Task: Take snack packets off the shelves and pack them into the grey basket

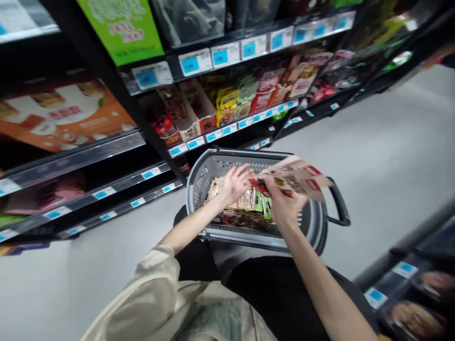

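A grey shopping basket (194, 189) with a black handle stands on the floor in front of my knees. Several snack packets (245, 201), beige and green, lie inside it, along with a dark brown package (245, 220). My right hand (286, 203) grips a flat cardboard box (302, 177), pale pink with red patches and food pictures, over the basket's right half. My left hand (236, 183) is over the basket's left half, palm up and fingers spread, with nothing in it. Its fingertips are close to the box's left end; whether they touch cannot be made out.
Shelves with a row of colourful snack packets (231, 104) and price tags run behind the basket. An orange carton (67, 113) sits on the left shelf. Another shelf edge (387, 284) is at lower right. Grey floor (373, 147) stretches right of the basket.
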### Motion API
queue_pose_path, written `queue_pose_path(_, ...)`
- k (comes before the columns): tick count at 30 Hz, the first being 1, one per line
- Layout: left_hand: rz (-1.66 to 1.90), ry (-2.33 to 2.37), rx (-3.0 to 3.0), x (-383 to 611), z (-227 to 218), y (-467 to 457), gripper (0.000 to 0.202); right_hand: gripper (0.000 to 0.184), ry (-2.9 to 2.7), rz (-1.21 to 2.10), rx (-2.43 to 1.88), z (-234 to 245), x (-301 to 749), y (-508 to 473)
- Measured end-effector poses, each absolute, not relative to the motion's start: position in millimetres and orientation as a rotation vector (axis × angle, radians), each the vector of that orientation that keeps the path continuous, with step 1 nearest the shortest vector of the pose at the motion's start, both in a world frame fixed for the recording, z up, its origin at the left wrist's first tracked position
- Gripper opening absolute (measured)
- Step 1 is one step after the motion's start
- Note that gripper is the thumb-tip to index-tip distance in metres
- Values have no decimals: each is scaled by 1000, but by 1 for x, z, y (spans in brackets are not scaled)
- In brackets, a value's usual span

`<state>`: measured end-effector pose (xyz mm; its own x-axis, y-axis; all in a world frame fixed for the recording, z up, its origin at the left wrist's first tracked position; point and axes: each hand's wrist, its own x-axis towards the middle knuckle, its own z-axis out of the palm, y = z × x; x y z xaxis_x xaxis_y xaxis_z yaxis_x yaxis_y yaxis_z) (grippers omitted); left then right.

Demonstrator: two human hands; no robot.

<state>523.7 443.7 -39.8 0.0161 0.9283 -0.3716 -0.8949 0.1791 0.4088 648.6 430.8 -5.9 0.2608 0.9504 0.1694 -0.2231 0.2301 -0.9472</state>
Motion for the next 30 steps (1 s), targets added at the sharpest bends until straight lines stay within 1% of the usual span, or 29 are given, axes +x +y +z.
queue_pose_path(2, 1375, 551, -16, 524, -43, 441, 45, 31, -983, 940, -957, -8, 644, 422)
queue_pose_path(6, 1260, 491, -16, 528, -49, 434, 47, 35, -1041, 1161, -953, -28, 629, 412)
queue_pose_path(9, 1301, 489, 47, 526, -51, 436, 40, 39, -966, 1243, -986, -36, 624, 417)
queue_pose_path(11, 1335, 500, 148, 522, -49, 441, 37, 45, -909, 1301, -1048, -33, 627, 423)
queue_pose_path(15, 1358, 595, 411, 508, -36, 447, 38, 53, -809, 1536, -1210, -22, 638, 430)
queue_pose_path(17, 1343, 686, 553, 499, -26, 448, 41, 53, -824, 1624, -1230, -20, 642, 431)
queue_pose_path(19, 1252, 800, 756, 489, -12, 449, 48, 53, -905, 1636, -1237, -21, 646, 433)
queue_pose_path(22, 1076, 1010, 1221, 472, 15, 452, 53, 48, -1223, 1486, -1283, -21, 650, 437)
queue_pose_path(25, 771, 1202, 1770, 460, 46, 451, 47, 35, -1757, 1170, -1394, -16, 654, 438)
queue_pose_path(28, 430, 1186, 2139, 461, 63, 444, 36, 26, -2165, 867, -1551, -7, 655, 432)
queue_pose_path(30, 319, 1142, 2278, 466, 61, 437, 37, 26, -2308, 771, -1624, -2, 655, 427)
